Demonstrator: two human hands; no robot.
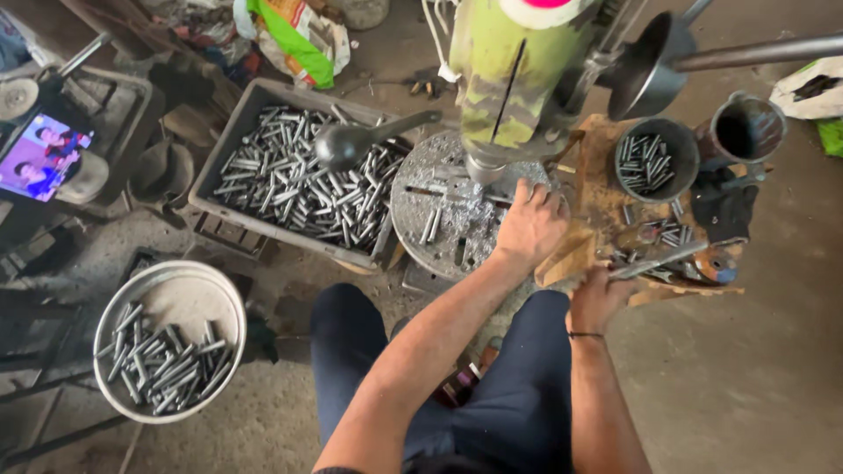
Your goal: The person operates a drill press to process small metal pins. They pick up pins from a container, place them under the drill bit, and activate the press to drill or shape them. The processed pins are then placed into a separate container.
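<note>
Nearest the camera are the person's knees in dark blue trousers [527, 369], with both forearms reaching out over them. The left hand [529, 226] lies palm down with fingers spread loosely on the round, grey, shaving-strewn metal drill table [430, 206], just under the green, paint-chipped drill press column [509, 70]; whether it pins anything beneath it cannot be told. A few short metal rods lie loose on that table beside it. The right hand [597, 298] is closed around one end of a long, flat, silvery metal tool [659, 261], which angles away over the littered wooden board [606, 211]. A grey rectangular plastic crate [230, 136] left of the table is heaped with short shiny steel rods [299, 180]. A round white bowl [189, 294] on the floor holds a smaller pile of the same rods, and a dark round tin [654, 158] on the board holds some more.
</note>
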